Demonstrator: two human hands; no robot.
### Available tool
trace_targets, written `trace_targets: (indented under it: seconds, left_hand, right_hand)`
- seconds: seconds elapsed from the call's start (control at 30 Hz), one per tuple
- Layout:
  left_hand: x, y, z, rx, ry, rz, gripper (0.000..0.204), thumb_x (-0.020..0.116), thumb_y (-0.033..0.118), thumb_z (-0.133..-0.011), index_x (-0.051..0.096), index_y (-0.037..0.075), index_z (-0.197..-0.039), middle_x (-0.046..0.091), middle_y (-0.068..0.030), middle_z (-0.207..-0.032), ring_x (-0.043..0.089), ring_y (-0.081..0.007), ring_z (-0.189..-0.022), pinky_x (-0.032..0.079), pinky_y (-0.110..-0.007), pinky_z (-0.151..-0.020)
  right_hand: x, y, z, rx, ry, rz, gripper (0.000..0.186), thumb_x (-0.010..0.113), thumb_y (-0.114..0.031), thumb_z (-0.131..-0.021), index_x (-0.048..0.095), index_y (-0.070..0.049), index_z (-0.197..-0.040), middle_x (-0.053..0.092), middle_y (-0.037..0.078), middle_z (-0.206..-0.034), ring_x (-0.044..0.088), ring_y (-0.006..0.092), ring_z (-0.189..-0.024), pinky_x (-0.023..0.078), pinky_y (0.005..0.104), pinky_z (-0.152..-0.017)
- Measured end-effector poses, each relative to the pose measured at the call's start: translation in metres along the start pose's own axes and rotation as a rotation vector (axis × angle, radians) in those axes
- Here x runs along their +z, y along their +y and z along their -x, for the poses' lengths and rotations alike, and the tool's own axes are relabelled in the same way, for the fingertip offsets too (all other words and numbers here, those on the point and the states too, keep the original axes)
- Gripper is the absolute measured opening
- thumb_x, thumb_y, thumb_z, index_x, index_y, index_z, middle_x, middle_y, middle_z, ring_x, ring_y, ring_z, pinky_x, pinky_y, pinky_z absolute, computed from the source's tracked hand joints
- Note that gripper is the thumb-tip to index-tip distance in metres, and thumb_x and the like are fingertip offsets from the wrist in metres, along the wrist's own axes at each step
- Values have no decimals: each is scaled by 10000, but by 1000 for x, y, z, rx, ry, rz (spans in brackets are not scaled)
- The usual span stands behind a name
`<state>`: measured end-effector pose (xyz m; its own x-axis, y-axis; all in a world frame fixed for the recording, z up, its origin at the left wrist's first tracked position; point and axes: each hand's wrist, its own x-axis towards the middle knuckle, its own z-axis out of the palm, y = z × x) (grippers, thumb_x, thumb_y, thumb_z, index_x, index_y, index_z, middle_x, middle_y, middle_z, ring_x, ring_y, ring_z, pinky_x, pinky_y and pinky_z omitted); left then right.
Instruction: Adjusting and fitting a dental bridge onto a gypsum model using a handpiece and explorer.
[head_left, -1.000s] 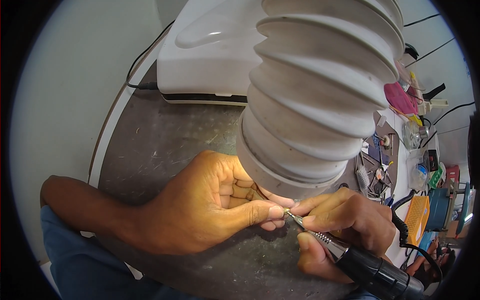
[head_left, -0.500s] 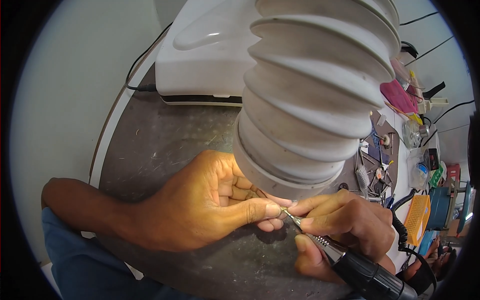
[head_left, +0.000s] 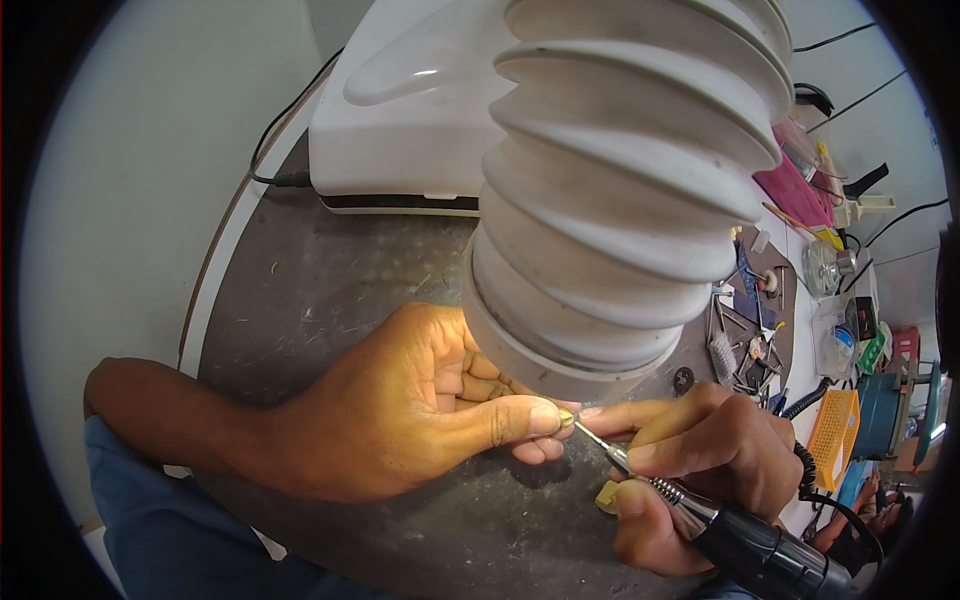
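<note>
My left hand [head_left: 400, 430] pinches a small gold-coloured piece [head_left: 566, 417] between thumb and fingers, its other fingers curled behind. From the right, my right hand [head_left: 715, 440] grips a black and silver rotary handpiece [head_left: 768, 555] like a pen. Its thin metal bit [head_left: 590, 435] points at the gold piece, its tip at or very near the edge; contact cannot be made out. The right forefinger stretches toward the left fingertips. On the dark tabletop beside my right thumb lies a yellowish lump [head_left: 606, 497], partly covered.
A wide white ribbed hose [head_left: 620, 180] hangs just above both hands. Behind it stands a white machine [head_left: 400, 150] with a black cable. Loose bits and a brush [head_left: 722, 352] lie at the right, near a yellow basket [head_left: 836, 440]. A person [head_left: 885, 520] shows at the far right.
My right hand and the handpiece have shifted slightly right and down, drawing the bit back from the gold piece. The yellowish lump has come into view. My left hand has hardly moved.
</note>
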<state>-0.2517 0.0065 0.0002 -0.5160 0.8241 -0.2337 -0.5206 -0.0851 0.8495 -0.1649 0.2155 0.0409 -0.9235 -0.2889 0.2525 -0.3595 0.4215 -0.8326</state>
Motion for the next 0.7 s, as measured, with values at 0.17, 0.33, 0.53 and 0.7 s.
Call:
trace_targets:
  seconds: [0.17, 0.33, 0.53, 0.7]
  left_hand:
    - [4, 1, 0, 10, 5, -12, 242, 619, 56, -972, 601, -67, -1180, 681, -92, -1015, 639, -111, -882, 545, -259, -811]
    - [5, 0, -1, 15, 24, -30, 224, 610, 72, -982, 612, -64, -1161, 668, -71, -972, 608, -101, -843, 517, -255, -779]
    - [5, 1, -1, -8, 19, -44, 211, 604, 72, -984, 616, -62, -1146, 664, -70, -947, 604, -103, -830, 512, -256, -771]
    - [5, 1, -1, -23, 50, -47, 211, 603, 70, -984, 616, -62, -1149, 665, -72, -950, 608, -104, -841, 521, -258, -783]
  right_hand:
    - [2, 5, -2, 8, 4, 14, 219, 742, 4, -773, 576, 31, -912, 626, 141, -760, 735, 316, -783, 616, 398, -765]
    - [5, 8, -4, 1, 70, 11, 204, 766, -12, -738, 599, 38, -844, 653, 162, -736, 735, 318, -759, 622, 375, -720]
    - [2, 10, -4, -56, 6, 51, 206, 758, -5, -737, 596, 39, -856, 649, 152, -727, 731, 305, -735, 623, 377, -715]
    - [12, 9, -3, 21, 149, -58, 196, 761, 7, -719, 605, 37, -833, 644, 144, -705, 731, 302, -727, 623, 376, -705]
